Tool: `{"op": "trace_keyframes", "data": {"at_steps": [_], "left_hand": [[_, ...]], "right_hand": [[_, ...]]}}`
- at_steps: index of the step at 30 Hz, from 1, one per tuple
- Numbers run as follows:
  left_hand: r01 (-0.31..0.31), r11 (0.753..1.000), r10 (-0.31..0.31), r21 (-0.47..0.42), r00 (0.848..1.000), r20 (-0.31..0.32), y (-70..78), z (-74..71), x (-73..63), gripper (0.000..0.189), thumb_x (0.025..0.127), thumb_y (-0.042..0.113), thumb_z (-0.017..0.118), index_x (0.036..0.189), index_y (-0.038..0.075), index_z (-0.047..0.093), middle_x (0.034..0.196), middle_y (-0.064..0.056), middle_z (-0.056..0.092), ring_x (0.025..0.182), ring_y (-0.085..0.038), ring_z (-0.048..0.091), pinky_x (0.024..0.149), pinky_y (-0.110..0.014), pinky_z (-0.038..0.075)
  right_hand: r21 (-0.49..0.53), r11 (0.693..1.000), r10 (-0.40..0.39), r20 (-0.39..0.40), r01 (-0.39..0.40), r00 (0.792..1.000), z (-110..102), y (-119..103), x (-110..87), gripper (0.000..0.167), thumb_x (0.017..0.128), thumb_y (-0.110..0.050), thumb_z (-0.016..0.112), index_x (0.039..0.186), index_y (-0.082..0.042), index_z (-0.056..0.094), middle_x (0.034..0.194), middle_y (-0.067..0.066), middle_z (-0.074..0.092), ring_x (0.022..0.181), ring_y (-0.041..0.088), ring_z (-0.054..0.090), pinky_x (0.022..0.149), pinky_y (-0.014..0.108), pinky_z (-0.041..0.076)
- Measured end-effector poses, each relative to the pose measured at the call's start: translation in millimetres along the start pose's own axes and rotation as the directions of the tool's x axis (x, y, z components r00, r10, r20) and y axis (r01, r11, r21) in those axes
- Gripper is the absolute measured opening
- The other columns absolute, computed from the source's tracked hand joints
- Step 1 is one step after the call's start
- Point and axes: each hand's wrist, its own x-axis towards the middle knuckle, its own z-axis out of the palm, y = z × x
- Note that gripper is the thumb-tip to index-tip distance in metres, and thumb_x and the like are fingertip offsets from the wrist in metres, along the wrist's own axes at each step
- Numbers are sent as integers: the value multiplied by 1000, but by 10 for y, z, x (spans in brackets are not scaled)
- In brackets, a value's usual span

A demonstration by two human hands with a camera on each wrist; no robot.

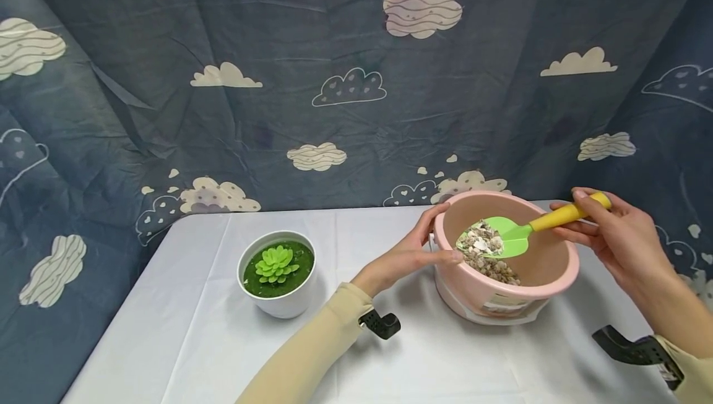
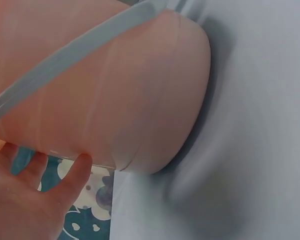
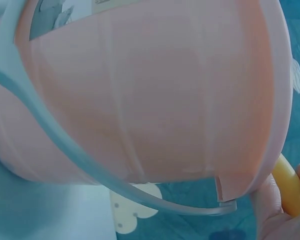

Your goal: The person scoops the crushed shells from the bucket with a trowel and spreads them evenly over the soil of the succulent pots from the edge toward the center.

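Note:
A pink bucket point(image 1: 562, 271) with a pale handle point(image 2: 65, 57) stands on the table, gravel point(image 1: 496, 271) inside it. My left hand point(image 1: 409, 255) holds its left side, the thumb at the rim and fingers spread along the wall; in the left wrist view several fingers touch that wall. My right hand point(image 1: 624, 231) grips the yellow handle point(image 1: 562, 215) of a small shovel at the bucket's right rim. The shovel's green blade point(image 1: 515, 240) is inside the bucket opening, loaded with pale stones point(image 1: 480, 240). In the right wrist view the bucket hides most of the shovel.
A white pot point(image 1: 284, 308) with a green succulent point(image 1: 276, 264) on a dark green surface stands to the left of the bucket. White cloth point(image 1: 217, 336) covers the table. Behind it hangs a dark blue curtain point(image 1: 295, 20) with cloud prints.

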Motion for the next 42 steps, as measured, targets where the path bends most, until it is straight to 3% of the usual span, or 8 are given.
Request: {"op": "trace_keyframes", "data": {"at_steps": [9,13,24,28,35,39,42], "left_hand": [[-24,999,23,33,1000,6,16,-27,-3,87,84,34,75,152,46,21,152,23,24,135,-2,30,111,-49,25],[-29,999,28,36,999,16,31,-21,14,89,85,31,75,153,44,20,152,21,27,135,0,31,113,-47,20],[34,992,-39,118,999,33,216,-68,0,91,83,27,78,156,32,23,154,20,26,137,0,29,113,-35,23],[57,990,-63,128,997,41,266,-106,-47,88,83,26,79,155,29,27,153,19,28,137,-4,31,110,-30,30],[68,996,-70,49,997,33,297,-219,-156,81,85,17,77,152,26,33,150,13,37,132,-11,43,99,-26,44],[81,984,-80,160,997,-13,330,-257,-235,81,85,24,79,152,25,33,150,10,40,135,-15,41,102,-30,42],[87,939,-68,331,995,-70,357,-264,-299,84,83,33,79,153,22,33,152,6,39,138,-19,37,107,-35,37]], "right_hand": [[86,996,-13,31,11,999,4,21,-6,24,93,-20,68,109,-7,56,95,5,74,81,24,73,64,35,57],[77,997,-5,39,2,999,-13,6,-3,23,93,-20,67,109,-7,56,95,5,74,81,24,73,64,35,57],[31,999,-16,52,14,999,-11,-8,11,27,94,-22,67,112,-7,52,94,4,74,80,22,73,63,33,57],[43,999,-26,54,24,998,-6,1,3,27,94,-21,66,114,-8,52,95,4,74,81,22,73,63,33,57],[62,996,-63,55,59,997,16,0,15,26,94,-19,66,113,-7,54,95,5,74,81,22,73,63,34,57],[82,993,-86,54,82,995,38,-13,19,22,95,-18,65,110,-6,55,96,7,73,83,22,73,64,34,57],[95,991,-96,48,91,994,55,-20,13,21,95,-17,65,110,-6,55,96,7,73,83,22,73,64,34,57]]}}
